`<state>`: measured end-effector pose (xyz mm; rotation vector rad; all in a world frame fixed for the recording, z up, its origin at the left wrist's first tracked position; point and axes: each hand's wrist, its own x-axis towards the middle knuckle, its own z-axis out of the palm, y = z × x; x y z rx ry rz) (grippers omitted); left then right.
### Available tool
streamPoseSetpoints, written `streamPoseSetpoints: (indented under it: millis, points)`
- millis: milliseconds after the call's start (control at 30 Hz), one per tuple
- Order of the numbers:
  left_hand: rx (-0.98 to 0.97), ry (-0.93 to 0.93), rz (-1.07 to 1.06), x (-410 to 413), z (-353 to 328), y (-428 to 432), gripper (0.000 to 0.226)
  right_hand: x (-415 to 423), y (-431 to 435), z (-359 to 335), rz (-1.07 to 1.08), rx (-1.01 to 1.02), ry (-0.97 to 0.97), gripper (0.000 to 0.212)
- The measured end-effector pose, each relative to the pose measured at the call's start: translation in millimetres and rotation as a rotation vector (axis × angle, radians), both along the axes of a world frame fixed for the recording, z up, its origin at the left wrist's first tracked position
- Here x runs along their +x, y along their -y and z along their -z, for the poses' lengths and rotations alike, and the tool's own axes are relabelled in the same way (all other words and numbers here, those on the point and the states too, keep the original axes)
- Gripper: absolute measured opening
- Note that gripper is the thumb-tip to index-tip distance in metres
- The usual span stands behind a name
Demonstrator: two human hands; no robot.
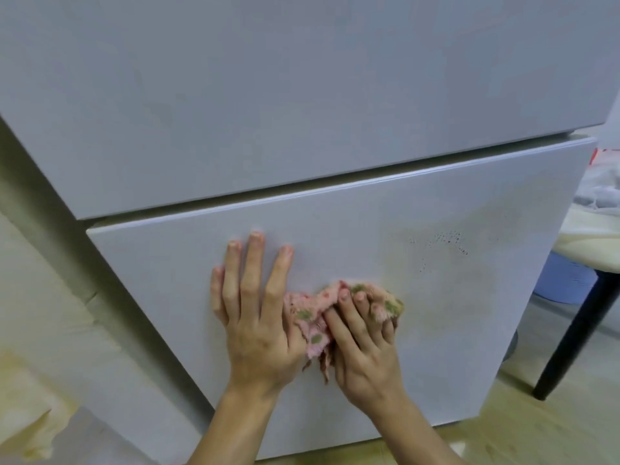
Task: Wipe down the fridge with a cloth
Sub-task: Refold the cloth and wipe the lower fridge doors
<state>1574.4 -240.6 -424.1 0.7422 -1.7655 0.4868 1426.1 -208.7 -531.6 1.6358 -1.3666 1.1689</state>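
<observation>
Low on the fridge [453,330], the right hand [364,354] grips the bunched cloth [310,317], the left hand [255,320] lies flat beside it, and droplets [443,241] sit up-right, nearer the right hand.

Left hand [258,327] and right hand [362,347]: both bare, fingers slender. Fingernails [256,235]: short, rounded, plain. Forearms [235,427]: bare as far as the near edge.
</observation>
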Motion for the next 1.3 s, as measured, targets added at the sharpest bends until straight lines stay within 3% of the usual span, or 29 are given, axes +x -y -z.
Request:
streamPoseSetpoints:
  millis: [100,233,433,567,800,900,1033,1200,1300]
  points:
    - [0.003,-0.034,-0.019,-9.4,3.4,3.1,0.061,-4.9,-0.7,-6.3,-0.005,0.01,-0.04,0.059]
    - [0.016,-0.001,0.009,-8.4,8.5,3.8,0.065,-6.2,-1.8,-31.7,-0.035,-0.038,0.021,0.065]
    - [-0.006,-0.007,-0.067,-10.4,10.3,6.9,0.059,-28.6,4.7,-138.8,-0.095,-0.258,0.291,0.053]
    - [-0.018,0.012,-0.115,-10.8,12.2,8.1,0.066,-37.2,11.5,-105.0,-0.027,-0.328,0.215,0.054]
    - [-0.006,0.035,-0.145,-11.5,10.1,5.7,0.072,-43.6,-9.2,20.1,0.068,-0.041,0.026,0.066]
    - [0.015,0.027,-0.156,-16.5,8.4,3.2,0.075,-47.0,-12.6,10.2,0.075,0.032,0.025,0.083]
    - [0.026,0.008,-0.175,-22.7,7.0,-2.0,0.079,-50.4,-10.5,-41.9,0.056,-0.009,0.037,0.083]
    - [-0.004,0.039,-0.176,-37.4,-3.1,-11.9,0.075,-69.7,0.2,-145.8,0.033,-0.242,0.21,0.061]
    - [0.021,0.076,-0.171,-55.3,-3.9,-22.6,0.075,-70.4,0.5,-110.6,0.037,-0.295,0.19,0.055]
